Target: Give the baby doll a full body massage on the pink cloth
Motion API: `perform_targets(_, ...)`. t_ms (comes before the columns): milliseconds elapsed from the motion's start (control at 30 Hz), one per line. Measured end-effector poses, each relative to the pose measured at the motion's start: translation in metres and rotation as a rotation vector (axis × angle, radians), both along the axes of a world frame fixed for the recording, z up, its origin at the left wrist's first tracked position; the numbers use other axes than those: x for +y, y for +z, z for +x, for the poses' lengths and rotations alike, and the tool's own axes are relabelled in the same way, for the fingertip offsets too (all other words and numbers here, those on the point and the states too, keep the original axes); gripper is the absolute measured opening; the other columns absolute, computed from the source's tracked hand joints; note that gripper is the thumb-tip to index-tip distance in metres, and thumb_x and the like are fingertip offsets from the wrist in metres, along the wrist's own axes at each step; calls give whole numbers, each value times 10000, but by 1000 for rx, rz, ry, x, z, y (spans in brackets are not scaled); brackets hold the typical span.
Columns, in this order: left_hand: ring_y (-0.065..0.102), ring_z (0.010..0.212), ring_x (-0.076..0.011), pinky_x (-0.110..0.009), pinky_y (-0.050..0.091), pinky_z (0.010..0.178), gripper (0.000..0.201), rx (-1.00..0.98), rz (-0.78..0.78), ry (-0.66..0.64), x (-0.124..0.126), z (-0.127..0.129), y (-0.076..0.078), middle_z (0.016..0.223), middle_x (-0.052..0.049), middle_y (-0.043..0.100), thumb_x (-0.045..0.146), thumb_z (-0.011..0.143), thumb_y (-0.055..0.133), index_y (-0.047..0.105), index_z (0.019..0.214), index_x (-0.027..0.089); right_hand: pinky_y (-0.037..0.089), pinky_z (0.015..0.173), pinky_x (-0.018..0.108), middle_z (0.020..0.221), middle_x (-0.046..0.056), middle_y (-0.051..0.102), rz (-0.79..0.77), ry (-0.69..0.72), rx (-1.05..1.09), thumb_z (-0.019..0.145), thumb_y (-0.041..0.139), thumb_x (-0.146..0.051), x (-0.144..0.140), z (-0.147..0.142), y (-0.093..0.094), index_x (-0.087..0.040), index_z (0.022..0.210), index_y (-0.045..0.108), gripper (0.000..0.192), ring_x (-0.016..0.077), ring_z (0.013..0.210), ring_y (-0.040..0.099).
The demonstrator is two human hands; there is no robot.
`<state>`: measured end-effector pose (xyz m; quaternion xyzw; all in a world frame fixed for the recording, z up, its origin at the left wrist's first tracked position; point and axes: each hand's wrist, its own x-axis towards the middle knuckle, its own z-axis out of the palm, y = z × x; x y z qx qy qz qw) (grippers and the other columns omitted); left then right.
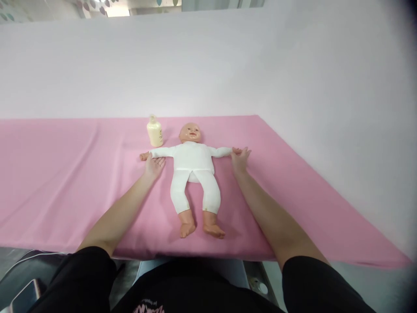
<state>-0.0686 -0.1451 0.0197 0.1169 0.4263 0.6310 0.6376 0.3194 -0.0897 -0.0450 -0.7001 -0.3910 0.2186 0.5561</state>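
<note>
Head view looks down on a long table draped in a pink cloth [65,182], which runs left to right and ends in a slanting edge off to the right of the doll; beyond the cloth a plain pale wall fills the upper part of the picture, with a strip of patterned material just visible at the very top. Below the near edge of the cloth, grey floor shows, and a phone [24,295] lies low on the left, well apart from the doll.

Just beside the doll's head, to its left, stands a small cream lotion bottle [155,132] with a pump top, upright and close above the doll's outstretched arm. Nothing lies across the doll.

A baby doll [194,174] lies face up in the middle of the cloth, head toward the wall, feet toward the person, arms spread straight out. It wears a white long-sleeved suit; the head, hands and feet are bare plastic.

Left hand [154,165] lies open and flat, palm up, just under the doll's arm near its wrist, gripping nothing. Right hand [240,157] has its fingers loosely closed about the doll's other hand
</note>
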Motion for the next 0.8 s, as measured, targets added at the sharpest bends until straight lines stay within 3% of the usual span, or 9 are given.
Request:
perform_targets(100,602,1329,-201,-307,523,1087,470,15,60,93,9,-9,-3,1396,-144,600,541,1014,472,544,1340,212,167,1301,526,1721,245,-15,40,18,-36,787,630,-357,-7,-6,6,-117,1616,194,967,321,1623,120)
perform_targets(233,679,1153,-157,-312,536,1041,164,97,119,138,20,-18,-7,1173,-44,686,378,978,573,597,1091,262,301,1252,560,1742,136,-55,227,82,-154,880,528,-419,-25,-20,19,-231,1623,206,831,284,1630,78)
perform_targets(267,691,1096,-145,-308,534,1032,105,145,146,142,22,-18,-8,1093,-19,699,308,939,620,600,1029,260,310,1244,574,1745,117,-41,275,114,-197,895,508,-427,-32,-26,24,-244,1620,214,803,282,1631,65)
perform_targets(367,698,1017,-126,-294,519,1023,188,293,304,117,21,-12,-13,974,25,707,144,785,718,605,901,240,235,1275,601,1734,111,123,397,252,-309,904,511,-443,-48,-47,46,-227,1597,272,765,292,1623,117)
perform_targets(467,688,1088,-145,-304,499,1059,177,450,484,51,11,0,-13,1038,13,716,122,757,735,625,835,236,182,1318,526,1642,111,392,436,511,-415,913,526,-417,-54,-79,74,-203,1501,451,630,281,1573,284)
perform_targets(600,503,1420,-223,-352,390,1199,84,709,597,9,-14,14,0,1348,-60,634,191,825,736,697,882,238,206,1315,534,1608,86,455,361,923,-544,835,647,-304,-45,-138,104,-223,1474,495,661,308,1562,302)
perform_targets(700,333,1545,-281,-418,322,1249,151,838,600,-35,-28,19,8,1525,-99,510,227,805,773,719,946,234,277,1283,501,1523,105,536,351,1160,-572,714,752,-206,-33,-183,112,-196,1423,536,742,315,1477,416)
perform_targets(800,315,1552,-283,-457,248,1282,240,967,720,-91,-31,19,7,1574,-87,473,304,823,769,698,1047,256,431,1144,432,1260,63,697,312,1321,-583,736,676,-115,-22,-215,105,-178,1267,617,538,233,1172,600)
